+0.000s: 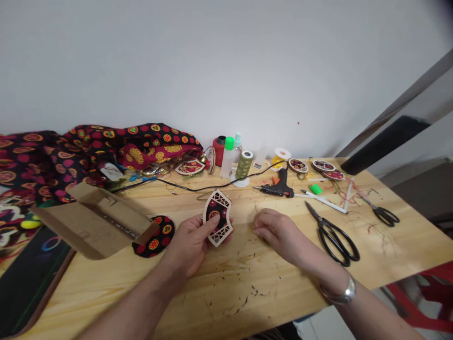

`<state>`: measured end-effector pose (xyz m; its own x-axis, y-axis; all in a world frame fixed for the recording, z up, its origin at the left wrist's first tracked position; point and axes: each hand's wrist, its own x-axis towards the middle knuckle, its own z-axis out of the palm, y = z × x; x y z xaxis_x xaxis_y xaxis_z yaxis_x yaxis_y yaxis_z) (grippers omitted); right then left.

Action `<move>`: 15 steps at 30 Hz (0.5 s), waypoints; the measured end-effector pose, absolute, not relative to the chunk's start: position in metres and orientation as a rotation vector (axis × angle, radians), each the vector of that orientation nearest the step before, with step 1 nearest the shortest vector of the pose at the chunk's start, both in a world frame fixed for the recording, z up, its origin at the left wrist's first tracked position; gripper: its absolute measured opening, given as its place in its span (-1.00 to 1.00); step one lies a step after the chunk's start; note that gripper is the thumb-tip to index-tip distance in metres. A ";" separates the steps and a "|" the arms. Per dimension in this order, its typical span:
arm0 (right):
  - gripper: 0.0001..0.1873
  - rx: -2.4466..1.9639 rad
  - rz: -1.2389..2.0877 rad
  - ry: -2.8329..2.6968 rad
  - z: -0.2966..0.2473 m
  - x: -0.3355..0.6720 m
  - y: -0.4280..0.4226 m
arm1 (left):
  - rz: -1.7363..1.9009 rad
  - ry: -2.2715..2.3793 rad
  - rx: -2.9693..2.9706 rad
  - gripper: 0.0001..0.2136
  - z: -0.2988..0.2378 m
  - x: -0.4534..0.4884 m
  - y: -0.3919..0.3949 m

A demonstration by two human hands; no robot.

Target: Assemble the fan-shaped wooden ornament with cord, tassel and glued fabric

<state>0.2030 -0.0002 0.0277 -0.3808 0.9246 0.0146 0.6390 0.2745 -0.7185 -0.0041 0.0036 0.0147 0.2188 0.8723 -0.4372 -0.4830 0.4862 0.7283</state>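
Observation:
My left hand (pixel 189 243) grips a fan-shaped wooden ornament (pixel 218 217) with cut-out lattice edges and a patterned fabric centre, held upright above the wooden table (pixel 226 283). To the right of it my right hand (pixel 274 231) rests on the tabletop with its fingertips pinched together on something too small to make out. A silver bracelet (pixel 341 293) circles my right wrist. A round piece of patterned fabric (pixel 157 236) lies just left of my left hand.
An open cardboard box (pixel 94 219) sits at the left. Patterned cloth (pixel 88 151) is heaped at the back left. Bottles and thread spools (pixel 235 160), a black glue gun (pixel 278 189), large black scissors (pixel 332 233), small scissors (pixel 384 215) and finished ornaments (pixel 322 166) lie at the back and right.

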 end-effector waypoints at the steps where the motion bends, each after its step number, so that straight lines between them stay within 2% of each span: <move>1: -0.89 -1.408 1.023 -1.996 0.032 0.198 0.003 | 0.995 0.934 0.489 -0.82 0.015 -0.005 0.004; 3: -0.88 -1.381 1.271 -1.747 0.042 0.186 0.010 | 1.003 0.919 0.490 -0.83 0.013 -0.006 0.004; 6: -0.82 -1.281 1.468 -1.466 0.051 0.163 0.017 | 1.040 0.908 0.517 -0.81 0.011 -0.008 0.006; 9: -0.75 -1.248 1.503 -1.278 0.045 0.145 0.016 | 1.136 0.944 0.579 -0.79 0.008 -0.009 0.008; 15: -0.74 -1.223 1.580 -1.137 0.026 0.136 0.005 | 1.208 1.029 0.762 -0.77 0.004 -0.010 0.008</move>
<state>0.1362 0.0048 0.0260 -0.1939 0.9513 -0.2397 -0.0748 -0.2579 -0.9633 -0.0100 0.0081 0.0038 0.0347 0.9746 -0.2211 -0.3734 0.2178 0.9017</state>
